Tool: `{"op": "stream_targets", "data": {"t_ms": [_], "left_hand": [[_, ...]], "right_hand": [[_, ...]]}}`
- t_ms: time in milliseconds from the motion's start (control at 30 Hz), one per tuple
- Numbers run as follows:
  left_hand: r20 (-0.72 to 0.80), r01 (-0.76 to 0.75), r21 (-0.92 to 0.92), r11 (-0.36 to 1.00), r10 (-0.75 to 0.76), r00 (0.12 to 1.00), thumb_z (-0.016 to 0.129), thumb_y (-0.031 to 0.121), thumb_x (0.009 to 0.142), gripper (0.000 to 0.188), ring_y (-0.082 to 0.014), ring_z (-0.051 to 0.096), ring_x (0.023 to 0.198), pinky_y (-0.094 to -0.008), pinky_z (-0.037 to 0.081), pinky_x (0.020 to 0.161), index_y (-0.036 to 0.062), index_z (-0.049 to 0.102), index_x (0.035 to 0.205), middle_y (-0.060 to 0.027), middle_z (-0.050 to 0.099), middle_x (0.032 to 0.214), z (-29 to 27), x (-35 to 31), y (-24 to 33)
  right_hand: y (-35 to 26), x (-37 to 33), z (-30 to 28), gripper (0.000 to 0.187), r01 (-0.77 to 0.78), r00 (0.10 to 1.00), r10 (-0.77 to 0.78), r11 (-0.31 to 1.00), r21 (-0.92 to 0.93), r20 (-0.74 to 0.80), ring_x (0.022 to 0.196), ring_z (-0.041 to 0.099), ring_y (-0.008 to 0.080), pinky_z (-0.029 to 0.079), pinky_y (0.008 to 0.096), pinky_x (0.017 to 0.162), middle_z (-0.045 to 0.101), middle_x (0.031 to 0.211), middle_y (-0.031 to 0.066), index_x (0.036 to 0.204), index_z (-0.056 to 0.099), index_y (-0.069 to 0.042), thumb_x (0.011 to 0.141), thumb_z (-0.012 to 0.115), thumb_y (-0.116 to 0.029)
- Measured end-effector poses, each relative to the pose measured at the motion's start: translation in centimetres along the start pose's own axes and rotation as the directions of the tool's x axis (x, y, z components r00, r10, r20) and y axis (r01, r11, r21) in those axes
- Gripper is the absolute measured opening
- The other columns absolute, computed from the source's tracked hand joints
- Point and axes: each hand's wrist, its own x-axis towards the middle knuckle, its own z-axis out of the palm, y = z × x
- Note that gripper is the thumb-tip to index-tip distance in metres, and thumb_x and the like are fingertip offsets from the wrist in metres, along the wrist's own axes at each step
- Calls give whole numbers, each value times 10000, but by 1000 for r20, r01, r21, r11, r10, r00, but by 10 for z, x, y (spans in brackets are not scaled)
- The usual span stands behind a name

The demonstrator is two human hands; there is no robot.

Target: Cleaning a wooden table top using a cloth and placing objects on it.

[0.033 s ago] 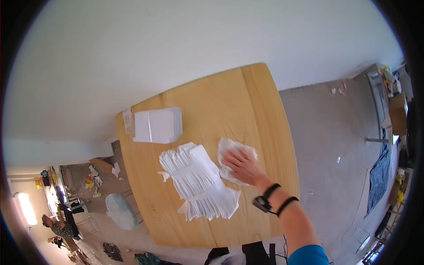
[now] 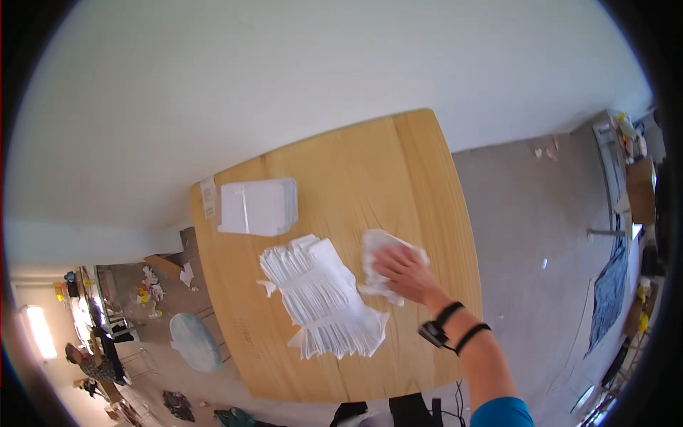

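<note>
My right hand point(image 2: 405, 273) lies flat, fingers stretched out, on a crumpled white cloth or thin sheet point(image 2: 375, 247); I cannot tell which. It presses this against the wooden table point(image 2: 356, 178). To its left is a large bundle of folded white paper-like pieces point(image 2: 324, 302), fanned in a row with bands across it. Farther back on the left rests a neat stack of flat white pieces point(image 2: 257, 206) with a pale strip over it. Two black bands, one bearing a small device, circle my right wrist. My left hand is out of view.
A white wall point(image 2: 284, 85) runs along the table's far edge. On the floor to the left stands a pale blue round stool point(image 2: 194, 343). Blue fabric point(image 2: 606, 302) lies at the right, near a cardboard box point(image 2: 641, 191). Another person point(image 2: 96, 363) is at the far left.
My right hand has slid a little to the right and nearer to me, and the crumpled white sheet has moved along under it. The view has shifted slightly.
</note>
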Motion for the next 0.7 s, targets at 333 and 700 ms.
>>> {"op": "stream_targets", "data": {"t_ms": [333, 700], "left_hand": [[51, -56, -22, 998, 57, 997, 529, 209, 919, 385, -327, 528, 1089, -410, 418, 936, 83, 488, 1281, -173, 507, 1252, 17, 6, -27], [157, 213, -247, 945, -178, 971, 576, 159, 885, 402, -275, 522, 1097, -389, 436, 908, 69, 501, 1269, -204, 532, 1215, -21, 84, 4]], "right_hand": [[50, 203, -21, 570, -189, 964, 143, 961, -202, -224, 1387, 190, 277, 107, 480, 1129, 279, 1478, 91, 1357, 391, -68, 829, 517, -240], [101, 259, -32, 541, 4, 955, -57, 984, -177, -291, 1353, 268, 243, 195, 431, 1111, 357, 1438, 58, 1319, 457, -128, 826, 552, -329]]}}
